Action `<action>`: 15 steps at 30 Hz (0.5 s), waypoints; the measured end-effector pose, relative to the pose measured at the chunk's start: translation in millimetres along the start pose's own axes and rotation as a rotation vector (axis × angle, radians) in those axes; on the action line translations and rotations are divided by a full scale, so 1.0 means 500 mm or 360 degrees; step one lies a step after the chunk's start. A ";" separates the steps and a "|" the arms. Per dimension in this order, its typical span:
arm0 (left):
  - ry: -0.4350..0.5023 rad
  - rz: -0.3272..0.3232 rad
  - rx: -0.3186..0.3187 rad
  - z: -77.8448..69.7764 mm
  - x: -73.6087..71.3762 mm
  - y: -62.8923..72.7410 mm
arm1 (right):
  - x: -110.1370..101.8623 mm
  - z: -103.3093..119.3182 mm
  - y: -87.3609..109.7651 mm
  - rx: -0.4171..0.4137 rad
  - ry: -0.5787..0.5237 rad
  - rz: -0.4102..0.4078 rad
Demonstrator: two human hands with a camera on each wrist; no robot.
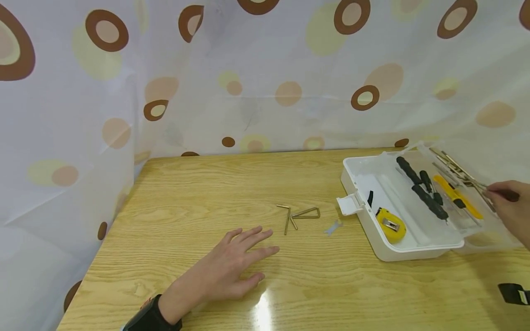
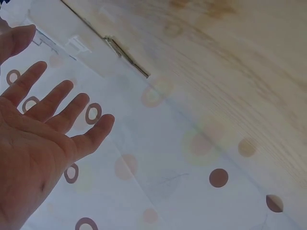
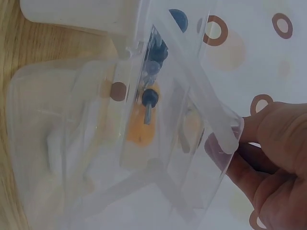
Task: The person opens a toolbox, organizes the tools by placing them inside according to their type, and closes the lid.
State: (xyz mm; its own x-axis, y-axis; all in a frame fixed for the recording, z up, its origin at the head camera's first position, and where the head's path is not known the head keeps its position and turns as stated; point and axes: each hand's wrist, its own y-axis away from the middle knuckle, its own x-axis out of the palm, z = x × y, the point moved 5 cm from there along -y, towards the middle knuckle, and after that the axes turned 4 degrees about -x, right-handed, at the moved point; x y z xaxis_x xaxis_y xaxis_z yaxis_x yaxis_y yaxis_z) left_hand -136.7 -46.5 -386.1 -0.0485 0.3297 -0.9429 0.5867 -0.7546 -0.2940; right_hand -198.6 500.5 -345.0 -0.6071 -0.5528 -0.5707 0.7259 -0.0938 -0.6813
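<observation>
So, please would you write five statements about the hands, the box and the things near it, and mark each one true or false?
1. The yellow tape measure lies inside the white box. True.
2. The left hand grips a screwdriver. False: it holds nothing, and its fingers are stretched out.
3. The right hand pinches the edge of a clear plastic part. True.
4. The small wrench is in the box, beside the tape measure. False: it lies on the wooden table, outside the box.
5. Bent brass-coloured rods lie on the table. True.
</observation>
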 end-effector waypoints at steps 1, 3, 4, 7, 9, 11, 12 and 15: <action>-0.0003 0.0001 -0.0002 0.000 0.000 0.000 | 0.002 0.004 -0.003 0.0014 0.0003 0.0018; -0.0006 0.0001 -0.0004 0.000 0.000 0.000 | 0.006 0.007 -0.007 0.0097 -0.0003 0.0023; -0.0007 0.0000 -0.0005 0.001 0.000 0.000 | 0.008 0.010 -0.008 0.0131 0.0032 0.0043; -0.0010 -0.0001 -0.0006 0.001 0.001 0.001 | 0.010 0.029 -0.009 0.0234 0.0197 0.0136; -0.0008 0.0000 -0.0008 0.001 0.001 0.002 | 0.012 0.036 -0.008 0.0286 0.0263 0.0176; -0.0007 0.0004 -0.0011 0.002 0.002 0.002 | 0.013 0.052 -0.009 0.0304 0.0336 0.0235; -0.0008 0.0008 -0.0015 0.002 0.002 0.003 | 0.015 0.058 -0.008 0.0342 0.0340 0.0254; -0.0006 0.0022 -0.0026 0.004 0.002 0.003 | 0.024 0.091 -0.008 0.0364 0.0392 0.0297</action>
State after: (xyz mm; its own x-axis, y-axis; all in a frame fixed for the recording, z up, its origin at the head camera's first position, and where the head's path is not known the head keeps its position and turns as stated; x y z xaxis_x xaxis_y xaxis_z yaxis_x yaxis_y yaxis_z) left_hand -137.5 -48.4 -387.7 -0.0432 0.3174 -0.9473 0.6006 -0.7495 -0.2785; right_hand -194.3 456.7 -328.4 -0.4968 -0.3650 -0.7874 0.8679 -0.2080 -0.4512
